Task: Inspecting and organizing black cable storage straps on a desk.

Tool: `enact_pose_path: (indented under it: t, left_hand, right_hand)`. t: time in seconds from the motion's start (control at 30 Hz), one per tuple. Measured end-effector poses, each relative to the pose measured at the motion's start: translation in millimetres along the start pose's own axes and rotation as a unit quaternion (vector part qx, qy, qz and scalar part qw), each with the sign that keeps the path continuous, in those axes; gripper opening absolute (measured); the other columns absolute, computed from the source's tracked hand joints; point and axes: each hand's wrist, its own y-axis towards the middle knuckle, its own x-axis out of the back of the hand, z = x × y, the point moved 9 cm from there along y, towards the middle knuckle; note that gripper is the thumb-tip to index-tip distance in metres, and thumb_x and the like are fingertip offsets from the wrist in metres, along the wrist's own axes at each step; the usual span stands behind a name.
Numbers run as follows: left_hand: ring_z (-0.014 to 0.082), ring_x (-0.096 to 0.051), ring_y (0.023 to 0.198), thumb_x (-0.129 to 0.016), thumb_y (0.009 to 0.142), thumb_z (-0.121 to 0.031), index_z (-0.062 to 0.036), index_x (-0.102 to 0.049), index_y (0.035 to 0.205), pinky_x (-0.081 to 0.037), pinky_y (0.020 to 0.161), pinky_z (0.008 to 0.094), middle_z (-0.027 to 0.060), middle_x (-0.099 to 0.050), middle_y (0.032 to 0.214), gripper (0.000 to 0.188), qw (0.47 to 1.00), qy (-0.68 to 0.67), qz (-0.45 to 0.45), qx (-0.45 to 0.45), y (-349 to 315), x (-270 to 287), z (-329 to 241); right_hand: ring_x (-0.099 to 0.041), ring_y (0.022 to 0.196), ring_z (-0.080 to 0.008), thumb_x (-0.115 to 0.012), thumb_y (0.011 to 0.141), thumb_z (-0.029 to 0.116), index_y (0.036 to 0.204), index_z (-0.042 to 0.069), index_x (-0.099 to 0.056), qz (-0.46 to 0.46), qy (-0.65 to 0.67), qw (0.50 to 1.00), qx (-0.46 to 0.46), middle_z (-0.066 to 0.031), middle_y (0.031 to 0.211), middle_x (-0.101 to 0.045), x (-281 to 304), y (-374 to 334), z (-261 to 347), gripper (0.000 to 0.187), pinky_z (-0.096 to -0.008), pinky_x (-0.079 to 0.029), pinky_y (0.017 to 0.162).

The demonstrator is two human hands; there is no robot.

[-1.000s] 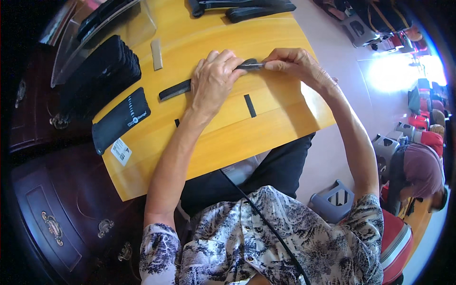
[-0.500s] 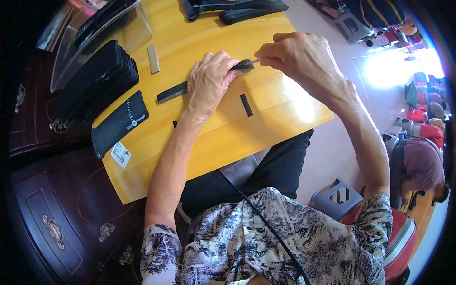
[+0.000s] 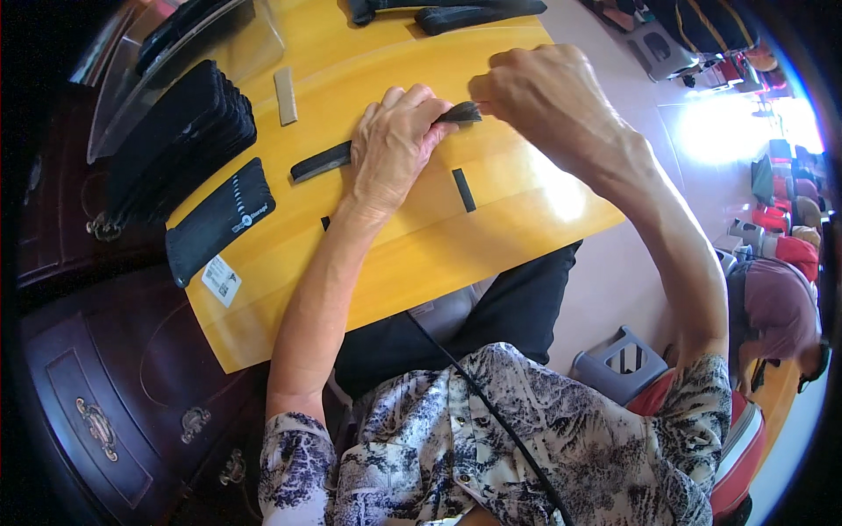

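Observation:
My left hand is wrapped round a long, flat black bundle over the yellow table. One end sticks out to the left of my palm. From between my thumb and fingers its other end fans out in dark, hair-like strands. Just right of those strands is my right hand, raised, with fingers pinched together; whatever they hold is too small and blurred to name. A short black strip lies on the table below my hands. Another small black piece is partly hidden by my left forearm.
At the left are a black pouch, a white label card, a stack of black pouches and a clear plastic bin. A beige strip and black bundles lie farther back. Stools and another person are at the right.
My right hand has risen slightly, and the thin thing seen at its fingertips is no longer distinct. My left hand keeps its grip, with the strand end shifted slightly right.

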Motion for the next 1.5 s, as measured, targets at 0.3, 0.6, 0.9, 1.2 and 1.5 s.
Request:
enact_pose_path:
  t: [0.3,0.6,0.9,1.2,1.5]
  left_hand:
    - [0.0251,-0.059,0.081,-0.074,0.074,-0.019,-0.0083,-0.063,0.096,-0.05,0.069,0.0373,0.0036,-0.059,0.087,0.027,1.0,-0.011,0.007,0.02,-0.3,-1.6,3.7]
    - [0.0239,-0.059,0.083,-0.074,0.074,-0.018,-0.0079,-0.065,0.094,-0.05,0.07,0.0367,0.0019,-0.06,0.088,0.025,1.0,-0.007,0.012,0.016,-0.8,-3.8,3.7]
    - [0.0237,-0.059,0.084,-0.074,0.074,-0.019,-0.0096,-0.065,0.094,-0.05,0.069,0.037,0.0005,-0.06,0.088,0.023,1.0,-0.018,0.008,0.024,0.0,-2.9,5.0]
    - [0.0247,-0.06,0.08,-0.075,0.073,-0.02,-0.0093,-0.065,0.092,-0.051,0.068,0.0377,0.0016,-0.06,0.086,0.024,1.0,-0.004,-0.003,0.005,-1.3,-4.6,4.6]
    - [0.0163,-0.057,0.085,-0.073,0.074,-0.02,-0.0134,-0.069,0.093,-0.047,0.073,0.0342,-0.0039,-0.059,0.087,0.02,0.998,0.027,0.024,0.052,-4.6,-9.2,7.6]
  right_hand:
    - [-0.067,0.076,-0.0229,-0.065,0.085,0.023,0.09,0.01,-0.073,-0.009,0.081,0.996,-0.036,-0.0069,0.083,-0.069,14.0,-4.0,-17.9,0.016,-0.0342,-0.052,0.065]
    - [-0.067,0.075,-0.0221,-0.066,0.085,0.024,0.091,0.01,-0.072,0.005,0.047,0.999,-0.007,-0.0057,0.084,-0.07,30.3,0.8,-12.0,0.017,-0.0323,-0.052,0.065]
    - [-0.068,0.074,-0.0202,-0.065,0.086,0.023,0.091,0.01,-0.072,-0.003,0.088,0.996,-0.021,-0.0048,0.084,-0.07,13.1,-0.7,-19.6,0.016,-0.031,-0.053,0.065]
    - [-0.063,0.065,-0.0183,-0.075,0.077,0.014,0.08,0.005,-0.068,0.025,-0.081,0.994,0.071,-0.0062,0.072,-0.064,11.8,31.2,7.0,0.011,-0.0306,-0.044,0.057]
    - [-0.067,0.086,-0.0222,-0.063,0.079,0.019,0.091,0.009,-0.073,0.036,-0.192,0.978,0.072,-0.008,0.09,-0.07,18.4,48.8,44.5,0.018,-0.034,-0.051,0.07]
